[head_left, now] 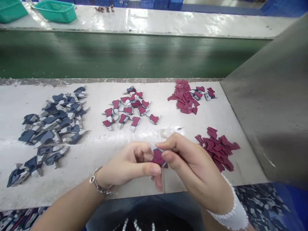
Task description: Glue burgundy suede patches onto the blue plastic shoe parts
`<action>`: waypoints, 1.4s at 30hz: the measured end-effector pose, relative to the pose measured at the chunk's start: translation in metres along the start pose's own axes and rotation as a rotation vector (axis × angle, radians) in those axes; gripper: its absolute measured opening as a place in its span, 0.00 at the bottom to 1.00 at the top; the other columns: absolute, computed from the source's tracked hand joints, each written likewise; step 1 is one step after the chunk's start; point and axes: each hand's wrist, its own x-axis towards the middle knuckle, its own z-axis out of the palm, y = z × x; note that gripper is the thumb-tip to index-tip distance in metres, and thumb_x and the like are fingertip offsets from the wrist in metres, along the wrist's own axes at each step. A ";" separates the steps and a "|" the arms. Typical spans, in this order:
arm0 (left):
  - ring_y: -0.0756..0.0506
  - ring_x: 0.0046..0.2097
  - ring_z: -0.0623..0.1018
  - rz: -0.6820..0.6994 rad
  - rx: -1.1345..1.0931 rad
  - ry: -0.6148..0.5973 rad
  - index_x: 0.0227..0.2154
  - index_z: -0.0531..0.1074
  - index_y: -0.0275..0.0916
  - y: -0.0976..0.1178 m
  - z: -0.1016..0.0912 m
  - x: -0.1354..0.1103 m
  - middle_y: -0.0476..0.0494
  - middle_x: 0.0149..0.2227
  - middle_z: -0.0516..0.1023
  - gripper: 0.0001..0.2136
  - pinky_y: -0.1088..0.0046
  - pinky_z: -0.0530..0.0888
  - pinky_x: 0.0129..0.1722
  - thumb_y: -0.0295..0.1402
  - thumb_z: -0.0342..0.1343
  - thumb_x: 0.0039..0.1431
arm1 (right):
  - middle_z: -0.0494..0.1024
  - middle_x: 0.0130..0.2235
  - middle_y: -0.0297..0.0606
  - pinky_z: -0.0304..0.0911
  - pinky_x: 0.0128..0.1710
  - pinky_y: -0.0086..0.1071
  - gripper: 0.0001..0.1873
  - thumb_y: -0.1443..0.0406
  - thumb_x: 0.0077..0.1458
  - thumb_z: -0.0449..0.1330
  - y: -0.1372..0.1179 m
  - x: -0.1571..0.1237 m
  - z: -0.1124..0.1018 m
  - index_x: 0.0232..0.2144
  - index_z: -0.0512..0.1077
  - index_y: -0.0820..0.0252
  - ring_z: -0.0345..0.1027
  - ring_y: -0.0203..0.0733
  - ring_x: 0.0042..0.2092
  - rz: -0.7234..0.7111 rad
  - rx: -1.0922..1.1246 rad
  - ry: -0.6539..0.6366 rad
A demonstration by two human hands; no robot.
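Past the green conveyor belt [120,54], two green plastic baskets [55,11] sat at about 11 o'clock on a far counter, their contents too washed out by glare to make out, with three small dark pieces [104,8] lying to their right. On the near counter [79,189] lay four heaps: a few dozen navy-and-grey shoe-upper pieces [50,128] at 10 o'clock, about fifteen maroon-and-white pieces [127,107] at 12 o'clock, loose maroon pieces [184,98] at 1 o'clock, and more maroon pieces [218,149] at 3 o'clock. The left hand [127,163], a bracelet [101,181] at its wrist, and the right hand [190,163], a white lace cuff [228,208] at its wrist, together pinched one maroon piece [158,157] between thumbs and fingers, just above the counter's near edge.
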 end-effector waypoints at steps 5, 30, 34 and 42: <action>0.49 0.23 0.77 -0.033 -0.082 -0.125 0.25 0.72 0.36 -0.005 -0.006 0.007 0.45 0.22 0.79 0.20 0.76 0.70 0.24 0.49 0.66 0.52 | 0.80 0.27 0.23 0.61 0.37 0.23 0.10 0.63 0.72 0.47 -0.010 0.000 0.002 0.40 0.67 0.53 0.72 0.28 0.34 0.044 -0.006 -0.013; 0.23 0.57 0.66 -0.079 1.198 1.315 0.32 0.74 0.39 0.040 -0.068 -0.106 0.32 0.44 0.76 0.07 0.41 0.57 0.59 0.36 0.60 0.53 | 0.79 0.42 0.42 0.66 0.43 0.45 0.20 0.50 0.59 0.59 0.074 0.013 -0.022 0.47 0.64 0.54 0.73 0.52 0.42 0.208 -0.210 0.209; 0.28 0.51 0.72 -0.111 1.225 1.252 0.35 0.73 0.41 0.035 -0.070 -0.110 0.35 0.41 0.78 0.08 0.49 0.66 0.53 0.39 0.57 0.57 | 0.79 0.35 0.32 0.65 0.31 0.37 0.23 0.51 0.62 0.58 0.045 -0.005 -0.017 0.51 0.52 0.49 0.71 0.44 0.30 0.230 -0.099 0.217; 0.49 0.35 0.72 0.237 0.069 0.705 0.33 0.73 0.38 0.039 -0.017 -0.021 0.47 0.33 0.71 0.10 0.73 0.75 0.38 0.40 0.57 0.64 | 0.75 0.33 0.32 0.62 0.25 0.29 0.15 0.58 0.51 0.70 0.020 -0.014 -0.050 0.42 0.74 0.47 0.67 0.38 0.29 0.034 0.313 0.302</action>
